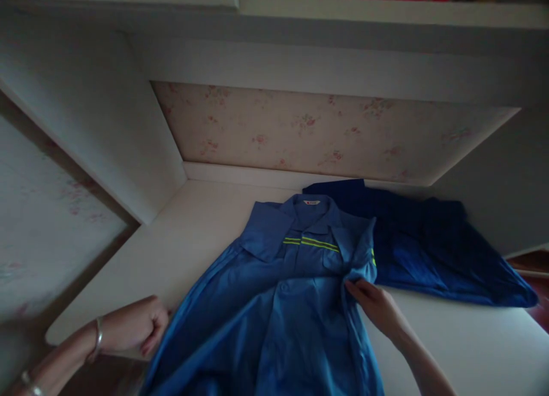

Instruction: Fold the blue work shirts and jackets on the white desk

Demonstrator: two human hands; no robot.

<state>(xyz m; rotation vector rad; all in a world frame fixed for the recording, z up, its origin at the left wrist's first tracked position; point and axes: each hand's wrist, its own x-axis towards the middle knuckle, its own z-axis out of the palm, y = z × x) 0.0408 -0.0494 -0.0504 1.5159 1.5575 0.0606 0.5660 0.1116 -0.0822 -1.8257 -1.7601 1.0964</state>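
A blue work shirt (274,304) with yellow-green reflective stripes lies face up on a white surface (201,224), collar toward the wall. My right hand (377,307) pinches the shirt's right front edge just below the chest. At the surface's near left edge my left hand (137,327), a bracelet on its wrist, is curled closed on the shirt's left side. A darker blue garment (429,247) lies spread behind and to the right of the shirt.
The white surface sits in an alcove with a floral-papered back wall (326,133) and white side walls. A shelf (386,10) above holds red and blue items. Dark flooring (532,264) shows at the far right.
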